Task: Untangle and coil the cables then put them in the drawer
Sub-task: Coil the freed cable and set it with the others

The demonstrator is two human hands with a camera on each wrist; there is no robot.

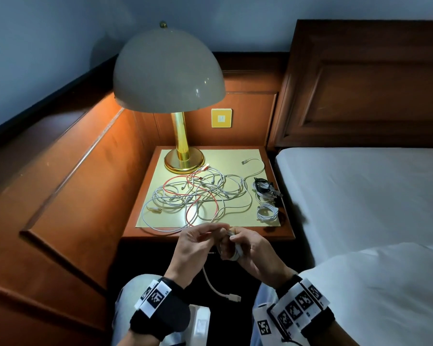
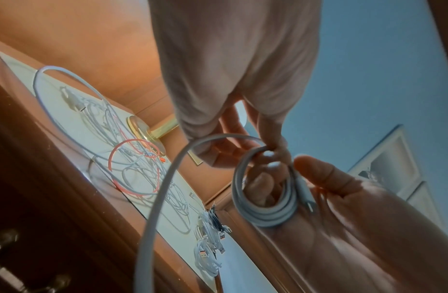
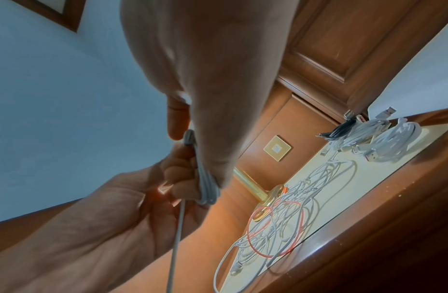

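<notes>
- Nearest, a free tail of white cable hangs between the person's knees, its plug at 6 o'clock below the hands.
- The right hand has its fingers curled through a small coil of that cable, thumb pressed on the loops; the left hand pinches the strand and feeds it round.
- Judged step: winding one freed cable; several turns are made and only the tail is left.
- Next move likely calls for a few more wraps, a tuck of the plug so the loops hold, then setting the coil down.
- Just beyond the hands lies the nightstand front edge; one white loop droops over it at 11 o'clock.
- The tangle of white and red cables covers the middle of the top.
- Three finished bundles sit at 2 o'clock near the right edge, beside the bed; little open room is left there.
- The lamp stands at 12 o'clock, its base touching the tangle, so pulling strands free could snag it.
- A drawer handle shows below the top; whether the drawer is open cannot be told.
</notes>
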